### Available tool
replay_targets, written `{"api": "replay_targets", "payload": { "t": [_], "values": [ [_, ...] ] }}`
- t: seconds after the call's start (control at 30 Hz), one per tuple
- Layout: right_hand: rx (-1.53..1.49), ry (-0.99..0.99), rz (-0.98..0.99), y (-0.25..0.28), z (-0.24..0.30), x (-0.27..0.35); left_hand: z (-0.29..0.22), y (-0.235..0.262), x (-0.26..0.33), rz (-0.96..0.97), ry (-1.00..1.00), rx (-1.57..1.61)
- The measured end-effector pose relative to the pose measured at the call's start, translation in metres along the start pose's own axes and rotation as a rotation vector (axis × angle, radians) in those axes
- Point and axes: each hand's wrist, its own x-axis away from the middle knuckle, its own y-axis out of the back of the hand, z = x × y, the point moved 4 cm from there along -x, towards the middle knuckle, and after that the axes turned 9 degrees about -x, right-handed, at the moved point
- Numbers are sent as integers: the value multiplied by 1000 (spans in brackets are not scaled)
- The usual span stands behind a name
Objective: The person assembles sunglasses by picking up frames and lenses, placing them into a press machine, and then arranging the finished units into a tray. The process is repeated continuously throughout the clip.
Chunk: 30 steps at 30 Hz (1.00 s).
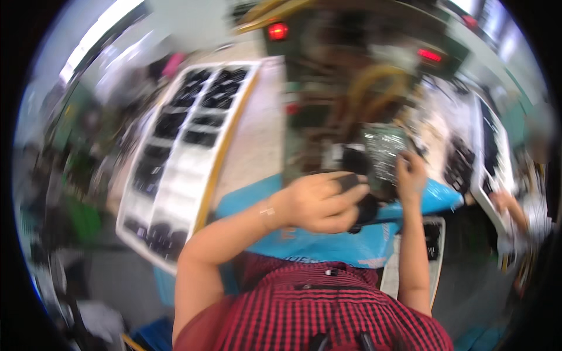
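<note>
My left hand (325, 203) is closed around a small black piece (348, 182), which shows between thumb and fingers. My right hand (412, 175) is beside a shiny metal block (383, 151) of the machine, its thumb and fingers drawn together. What they pinch, if anything, is too blurred to make out. Dark rounded parts (367, 209) sit just right of my left hand. Beneath both hands a blue plastic sheet (328, 243) spreads across the front of the work place.
A long white tray (175, 181) of black parts in rows lies at the left. The machine (333, 64) with red lights stands ahead. More black pieces (459, 164) are at the right, near another white tray (483, 184) and another person's hand (502, 202).
</note>
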Motion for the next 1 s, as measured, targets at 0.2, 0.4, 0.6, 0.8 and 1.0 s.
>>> {"api": "replay_targets", "payload": {
  "t": [0.2, 0.4, 0.6, 0.8, 1.0],
  "values": [
    [-174, -69, 77, 5, -27, -5, -11, -4, 8, -74, 29, -83],
    [-229, -37, 151, -20, -29, -14, -33, 62, 27, 276, 367, -272],
    [-289, -85, 179, -15, -20, -9, -64, 257, 118, 1296, 1095, -632],
    [-367, -88, 197, -40, -21, -21, -82, 288, 183, 1491, 1080, -495],
    [-439, -171, 153, -20, -17, -7, -64, 288, 203, 1529, 924, -291]
  ]
}}
